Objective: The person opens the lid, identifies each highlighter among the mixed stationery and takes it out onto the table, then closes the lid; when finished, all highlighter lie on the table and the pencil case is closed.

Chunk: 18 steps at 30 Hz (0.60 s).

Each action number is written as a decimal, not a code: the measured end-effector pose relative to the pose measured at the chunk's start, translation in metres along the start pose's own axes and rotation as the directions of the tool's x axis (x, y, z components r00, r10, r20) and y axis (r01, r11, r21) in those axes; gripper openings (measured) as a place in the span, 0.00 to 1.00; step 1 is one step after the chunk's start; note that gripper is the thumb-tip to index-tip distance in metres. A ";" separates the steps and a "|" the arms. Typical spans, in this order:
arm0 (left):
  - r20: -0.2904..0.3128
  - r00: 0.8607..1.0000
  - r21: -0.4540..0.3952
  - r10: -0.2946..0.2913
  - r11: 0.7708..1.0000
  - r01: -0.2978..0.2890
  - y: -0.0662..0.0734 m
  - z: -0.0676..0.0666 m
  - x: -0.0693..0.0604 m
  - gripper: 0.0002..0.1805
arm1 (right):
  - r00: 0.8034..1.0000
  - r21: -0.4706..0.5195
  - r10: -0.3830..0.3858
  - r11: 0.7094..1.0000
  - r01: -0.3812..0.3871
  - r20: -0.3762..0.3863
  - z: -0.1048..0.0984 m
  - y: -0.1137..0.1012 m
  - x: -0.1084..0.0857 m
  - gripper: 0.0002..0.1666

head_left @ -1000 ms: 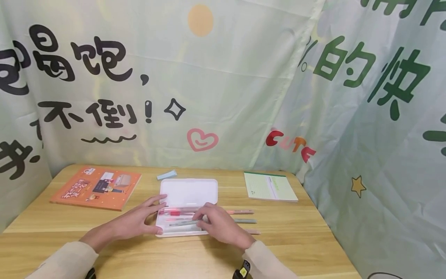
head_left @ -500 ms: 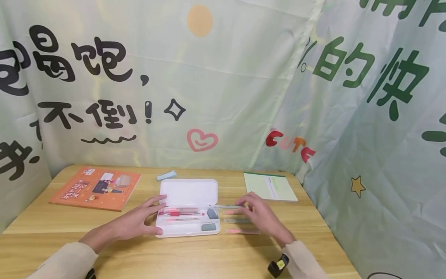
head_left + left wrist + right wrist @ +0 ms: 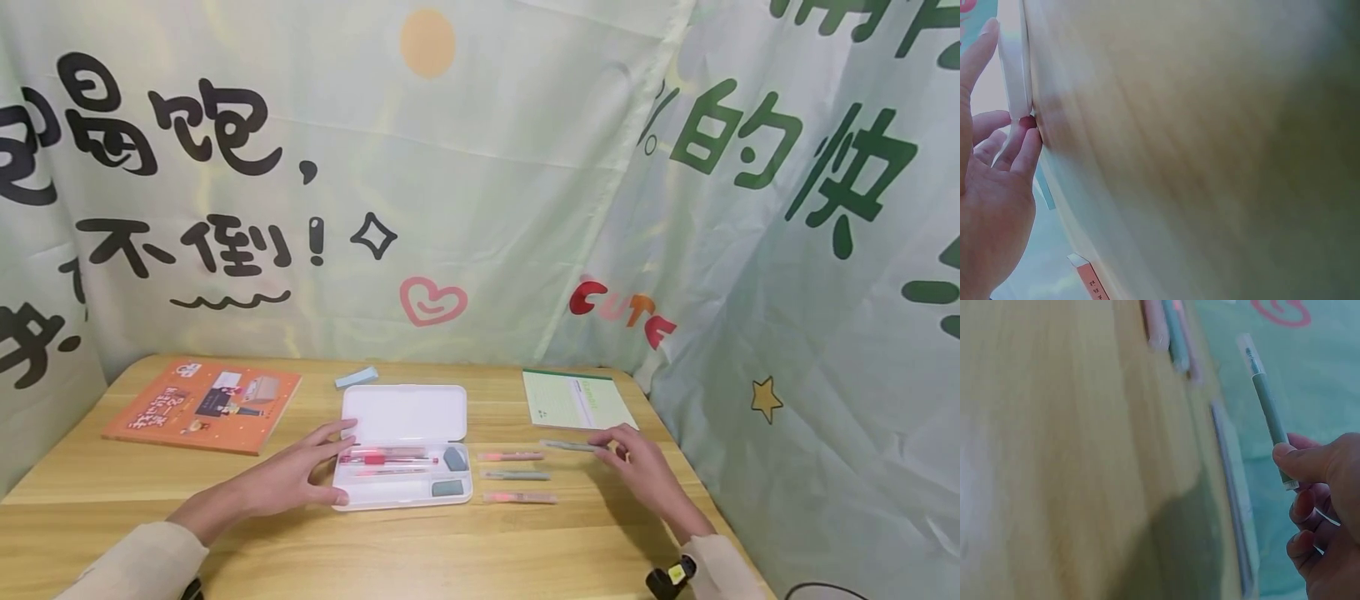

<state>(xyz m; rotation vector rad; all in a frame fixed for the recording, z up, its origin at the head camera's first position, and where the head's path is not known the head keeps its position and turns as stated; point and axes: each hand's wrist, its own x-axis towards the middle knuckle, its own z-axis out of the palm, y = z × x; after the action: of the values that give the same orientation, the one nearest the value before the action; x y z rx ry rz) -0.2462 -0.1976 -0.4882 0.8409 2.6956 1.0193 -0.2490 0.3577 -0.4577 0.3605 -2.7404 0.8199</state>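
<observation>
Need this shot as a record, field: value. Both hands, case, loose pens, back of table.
left hand: touches left side of the pencil case
right hand: pinches a green pen
case state: open; red pen and two grey blocks inside
loose pens: three, right of case
back of table: orange book, blue strip, pale green notebook

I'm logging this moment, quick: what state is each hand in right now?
Left hand: open, fingers spread, touching the pencil case.
Right hand: closed, holding a green pen between thumb and finger.
</observation>
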 end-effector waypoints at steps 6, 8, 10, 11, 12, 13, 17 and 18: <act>-0.004 1.000 -0.005 0.005 1.000 -0.005 -0.002 0.001 0.000 0.52 | 0.998 -0.006 0.058 0.998 -0.057 0.013 0.001 0.022 -0.002 0.07; -0.004 1.000 0.000 0.011 1.000 -0.011 -0.003 0.001 0.000 0.52 | 0.995 -0.012 0.092 0.996 -0.091 0.029 0.001 0.028 0.000 0.08; -0.005 1.000 0.007 0.018 1.000 -0.018 -0.003 0.001 0.000 0.52 | 0.992 -0.022 0.117 0.993 -0.116 0.047 0.001 0.032 0.002 0.09; -0.007 1.000 0.011 0.021 1.000 -0.021 -0.003 0.001 -0.001 0.52 | 0.991 -0.027 0.124 0.992 -0.122 0.057 0.001 0.035 0.002 0.09; -0.006 1.000 0.012 0.021 1.000 -0.021 -0.002 0.001 -0.001 0.52 | 0.990 -0.027 0.128 0.992 -0.126 0.066 0.001 0.037 0.003 0.09; -0.005 1.000 0.015 0.022 1.000 -0.022 -0.002 0.001 -0.001 0.52 | 0.988 -0.028 0.132 0.991 -0.131 0.074 0.001 0.040 0.003 0.09; -0.006 1.000 0.014 0.021 1.000 -0.021 -0.002 0.001 -0.001 0.52 | 0.982 -0.026 0.157 0.988 -0.155 0.101 0.001 0.049 0.004 0.08; -0.005 1.000 0.013 0.019 1.000 -0.019 -0.002 0.001 -0.001 0.52 | 0.980 -0.027 0.167 0.986 -0.165 0.104 0.001 0.051 0.005 0.07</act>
<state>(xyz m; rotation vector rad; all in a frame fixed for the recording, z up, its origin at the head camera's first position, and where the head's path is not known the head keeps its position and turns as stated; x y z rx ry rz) -0.2458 -0.1990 -0.4900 0.8693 2.7066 1.0111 -0.2691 0.3979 -0.4826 0.1780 -2.9064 0.8376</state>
